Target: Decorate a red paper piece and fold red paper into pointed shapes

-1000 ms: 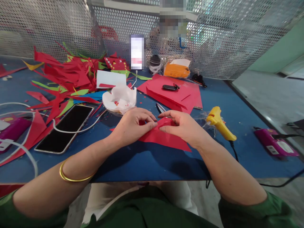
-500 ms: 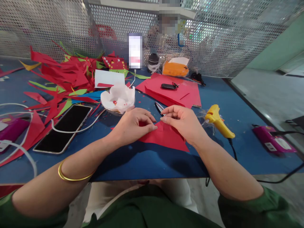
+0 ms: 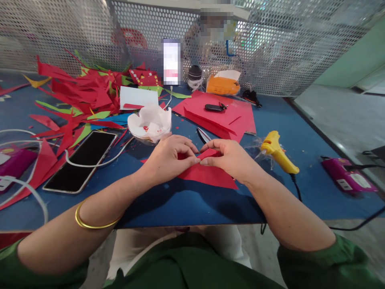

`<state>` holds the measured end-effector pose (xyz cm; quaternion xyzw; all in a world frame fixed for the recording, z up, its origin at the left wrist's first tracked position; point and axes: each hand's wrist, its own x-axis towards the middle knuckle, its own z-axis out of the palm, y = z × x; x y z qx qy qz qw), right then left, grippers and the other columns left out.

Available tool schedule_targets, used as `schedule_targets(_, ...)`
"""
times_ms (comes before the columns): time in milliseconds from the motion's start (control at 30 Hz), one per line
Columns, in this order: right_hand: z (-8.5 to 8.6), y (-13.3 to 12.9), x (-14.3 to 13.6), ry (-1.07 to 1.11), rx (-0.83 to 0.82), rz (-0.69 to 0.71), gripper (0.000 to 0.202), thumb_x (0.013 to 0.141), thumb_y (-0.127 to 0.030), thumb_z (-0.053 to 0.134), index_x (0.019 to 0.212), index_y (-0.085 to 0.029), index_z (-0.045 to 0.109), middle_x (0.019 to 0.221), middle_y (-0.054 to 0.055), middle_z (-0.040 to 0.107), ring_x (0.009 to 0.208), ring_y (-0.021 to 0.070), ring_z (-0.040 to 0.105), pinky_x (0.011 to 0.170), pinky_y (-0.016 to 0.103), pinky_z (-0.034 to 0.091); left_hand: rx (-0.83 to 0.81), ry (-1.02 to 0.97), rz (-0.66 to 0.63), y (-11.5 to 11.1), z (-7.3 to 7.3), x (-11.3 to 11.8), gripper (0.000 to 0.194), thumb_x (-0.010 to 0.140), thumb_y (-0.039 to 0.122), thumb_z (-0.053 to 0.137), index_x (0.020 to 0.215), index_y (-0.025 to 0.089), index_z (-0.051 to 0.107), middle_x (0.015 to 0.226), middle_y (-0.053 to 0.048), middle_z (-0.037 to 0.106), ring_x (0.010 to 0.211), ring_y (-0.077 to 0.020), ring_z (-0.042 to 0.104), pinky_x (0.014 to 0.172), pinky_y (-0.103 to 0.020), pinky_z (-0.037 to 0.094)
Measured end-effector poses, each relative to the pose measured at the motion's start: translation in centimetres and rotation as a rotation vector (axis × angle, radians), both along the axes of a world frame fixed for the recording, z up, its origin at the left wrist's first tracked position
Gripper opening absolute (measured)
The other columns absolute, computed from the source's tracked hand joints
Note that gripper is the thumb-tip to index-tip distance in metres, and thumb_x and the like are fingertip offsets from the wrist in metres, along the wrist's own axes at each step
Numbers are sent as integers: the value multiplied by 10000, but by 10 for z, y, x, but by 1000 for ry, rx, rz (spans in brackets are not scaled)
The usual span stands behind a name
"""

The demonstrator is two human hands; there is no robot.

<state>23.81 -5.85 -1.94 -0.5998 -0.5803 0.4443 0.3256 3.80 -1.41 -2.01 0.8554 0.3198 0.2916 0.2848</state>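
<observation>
A red sheet of paper (image 3: 207,175) spreads under and between both hands near the table's front edge. My left hand (image 3: 170,157) pinches the paper's upper edge between thumb and fingers. Close against it, my right hand (image 3: 230,158) has its thumb and fingertips on the same edge, the two thumb tips nearly meeting. Part of the paper is hidden behind the fingers. Just beyond the hands lies a pair of scissors (image 3: 203,135), its handles covered by the right hand. Left of them stands a clear bowl lined with white paper (image 3: 150,122) with small red scraps inside.
A yellow glue gun (image 3: 278,151) and a purple power strip (image 3: 349,175) with black cords lie on the right. On the left are a phone (image 3: 81,162), white cables and piled paper strips (image 3: 87,90). Red sheets (image 3: 222,114) bearing a black key fob lie behind the hands.
My right hand has come down and slightly left, its thumb now beside the left thumb on the paper. More of the scissors shows. My left hand has barely moved.
</observation>
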Motion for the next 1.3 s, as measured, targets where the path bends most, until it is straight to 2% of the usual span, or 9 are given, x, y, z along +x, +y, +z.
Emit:
schedule_targets(267,13,1,7,85,83,-95,235,630,-249,814,834,-214,702,694,-15,714,640,170,658,623,306,505,344,-265,135,-8,6,-1,192,889,304,680,1050,224,748,1211,-81,729,1146,-254,652,1004,-434,496)
schedule_targets(333,18,1,13,154,103,-156,273,614,-279,827,852,-219,707,684,-19,707,609,167,652,571,296,495,455,-392,253,-14,11,-4,152,882,303,693,1012,236,735,1166,-69,724,1079,-236,656,952,-411,510)
schedule_targets(400,22,1,18,243,159,-249,324,597,-301,843,881,-227,704,706,-18,718,616,174,667,558,299,512,511,-536,358,-19,14,-7,87,892,308,683,834,249,711,945,-31,719,915,-200,655,844,-373,517)
schedule_targets(433,23,2,20,287,207,-302,341,593,-304,849,890,-231,700,724,-18,725,633,180,680,572,307,530,493,-587,372,-21,15,-8,207,912,317,658,719,244,674,801,-13,682,803,-175,637,764,-348,507)
schedule_targets(567,20,3,15,404,355,-443,355,594,-298,858,897,-237,683,742,-23,741,674,190,708,633,332,583,87,-488,214,-21,15,-3,530,961,427,568,478,208,574,526,4,574,543,-127,557,581,-300,426)
schedule_targets(667,11,3,2,380,337,-447,347,617,-316,848,907,-233,676,751,-10,746,664,197,706,630,345,590,-389,-415,168,-16,9,7,375,803,540,723,651,197,736,667,-32,706,639,-170,620,606,-292,454)
schedule_targets(767,0,0,-9,333,326,-433,377,649,-349,836,969,-240,668,834,15,759,713,214,710,664,373,598,-742,-595,177,-13,1,14,384,697,536,807,889,202,797,867,-62,770,746,-185,646,647,-279,472)
schedule_targets(1000,-13,-4,-19,258,335,-421,368,676,-398,823,962,-240,654,883,26,743,745,214,686,692,379,579,-928,-791,258,-13,-6,17,290,607,407,889,780,190,804,814,-46,772,684,-136,618,628,-252,443)
schedule_targets(1300,-15,-6,-29,237,356,-429,340,681,-408,827,914,-224,660,823,2,716,737,183,657,685,331,555,-1208,-968,210,-16,-5,20,304,580,274,909,836,166,787,839,-37,773,747,-146,677,706,-238,536)
